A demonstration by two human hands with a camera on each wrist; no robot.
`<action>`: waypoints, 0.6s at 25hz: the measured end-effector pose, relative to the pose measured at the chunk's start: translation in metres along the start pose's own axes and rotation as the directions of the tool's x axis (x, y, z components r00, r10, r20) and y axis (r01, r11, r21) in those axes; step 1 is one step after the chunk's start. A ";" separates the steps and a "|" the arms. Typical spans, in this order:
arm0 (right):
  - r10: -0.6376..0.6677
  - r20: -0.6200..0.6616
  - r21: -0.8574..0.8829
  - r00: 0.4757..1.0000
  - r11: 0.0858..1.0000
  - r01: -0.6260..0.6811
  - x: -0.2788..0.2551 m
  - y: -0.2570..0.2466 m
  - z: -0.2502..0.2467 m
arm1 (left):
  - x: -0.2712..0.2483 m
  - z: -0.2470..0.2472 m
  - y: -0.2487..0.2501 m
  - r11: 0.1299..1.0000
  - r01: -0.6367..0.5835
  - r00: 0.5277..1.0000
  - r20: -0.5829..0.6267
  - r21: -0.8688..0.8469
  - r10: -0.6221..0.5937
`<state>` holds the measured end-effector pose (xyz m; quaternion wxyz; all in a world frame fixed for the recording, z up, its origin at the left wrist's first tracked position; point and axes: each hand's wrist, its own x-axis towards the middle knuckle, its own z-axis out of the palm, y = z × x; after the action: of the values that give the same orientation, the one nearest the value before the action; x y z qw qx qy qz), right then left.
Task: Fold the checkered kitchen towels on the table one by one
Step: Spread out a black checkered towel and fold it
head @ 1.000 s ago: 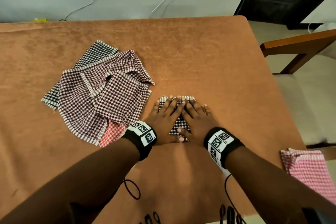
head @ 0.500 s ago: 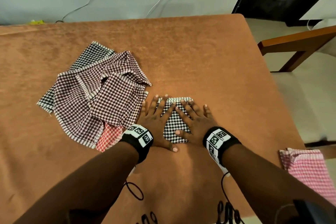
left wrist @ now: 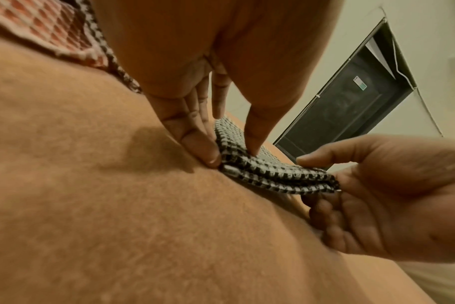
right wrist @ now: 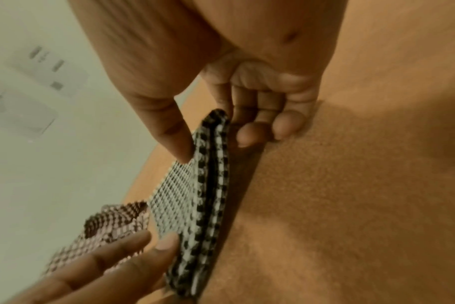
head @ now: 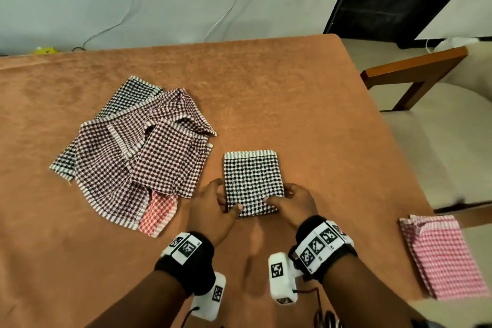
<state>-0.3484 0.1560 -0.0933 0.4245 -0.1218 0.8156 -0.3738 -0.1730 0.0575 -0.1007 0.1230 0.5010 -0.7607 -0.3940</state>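
Folded towel, head view: black-and-white checkered towel [head: 251, 181] lies folded into a small rectangle on the brown tabletop [head: 306, 104], near its front edge, between the two hands.
Left hand, head view: left hand [head: 213, 210] pinches the towel's near-left corner, thumb on top.
Right hand, head view: right hand [head: 292, 204] pinches the near-right corner, thumb on top.
Pile, head view: heap of unfolded towels [head: 138, 152] sits to the left, just beside the folded one; maroon checks on top, a black check and a red check showing beneath.
Pink towel, head view: folded pink checkered towel [head: 443, 255] rests at the tabletop's right edge, well apart.
Chair, head view: wooden chair [head: 415, 69] stands to the right of the tabletop.
Left wrist view: thumb presses down on the towel's upper layer while the fingers [left wrist: 195, 142] press at its edge; the stacked layers show along the near side.
Right wrist view: thumb on top, fingers [right wrist: 249, 133] curled under the edge; the near edge seems slightly raised off the tabletop, though the picture is blurred.
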 end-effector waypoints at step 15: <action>-0.086 -0.195 0.643 0.977 0.741 0.194 0.038 -0.073 -0.039 | 0.011 0.013 0.005 0.754 0.477 0.851 0.454 -0.452 -0.266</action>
<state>-0.4106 0.1057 -0.0496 0.3472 0.0032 0.6499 -0.6761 -0.1889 0.0553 -0.1076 0.0371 0.5060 -0.5068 -0.6970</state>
